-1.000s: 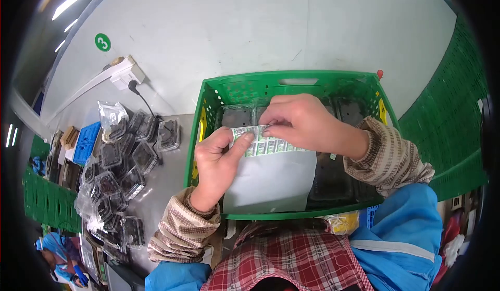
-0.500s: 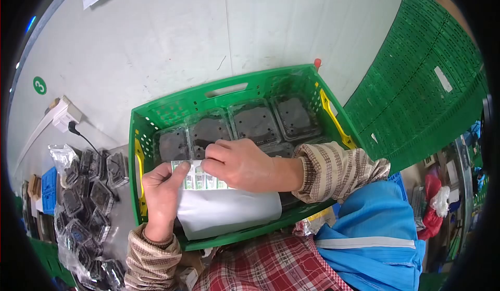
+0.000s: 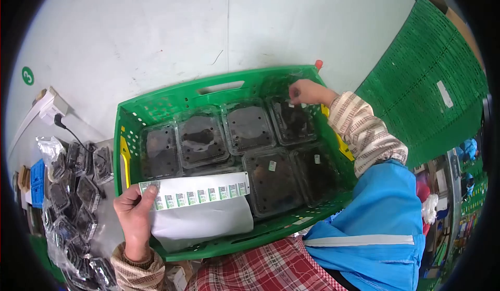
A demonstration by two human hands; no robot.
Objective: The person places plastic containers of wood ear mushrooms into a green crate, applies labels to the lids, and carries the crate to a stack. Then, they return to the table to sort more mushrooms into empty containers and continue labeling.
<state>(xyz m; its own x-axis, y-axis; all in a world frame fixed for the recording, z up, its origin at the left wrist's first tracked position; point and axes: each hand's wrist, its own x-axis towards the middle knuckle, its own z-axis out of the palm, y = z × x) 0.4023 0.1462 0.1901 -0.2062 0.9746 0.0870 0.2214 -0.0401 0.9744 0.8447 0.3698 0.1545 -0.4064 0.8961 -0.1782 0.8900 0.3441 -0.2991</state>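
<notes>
My left hand [image 3: 136, 213] pinches the left end of a white sheet of stickers [image 3: 195, 192], which carries a row of small green and white printed labels. The sheet lies over the near left part of a green crate [image 3: 219, 239]. Clear plastic boxes [image 3: 249, 127] with dark contents stand in rows in the crate. My right hand [image 3: 308, 92] is over the far right box [image 3: 292, 124], fingers pinched on a small pale sticker near its lid. Two near right boxes bear a small sticker [image 3: 272, 166] each.
Left of the crate, many dark-filled clear packs [image 3: 70, 202] lie piled on a grey surface [image 3: 112, 207]. A power strip [image 3: 54, 106] with a black plug is by the wall. Green crates [image 3: 422, 88] stand at the right. Yellow handles [image 3: 125, 158] sit at the crate's ends.
My right hand has left the sticker sheet and moved to the far right box. My left hand has shifted left and down with the sheet, uncovering the stickered boxes at the near right.
</notes>
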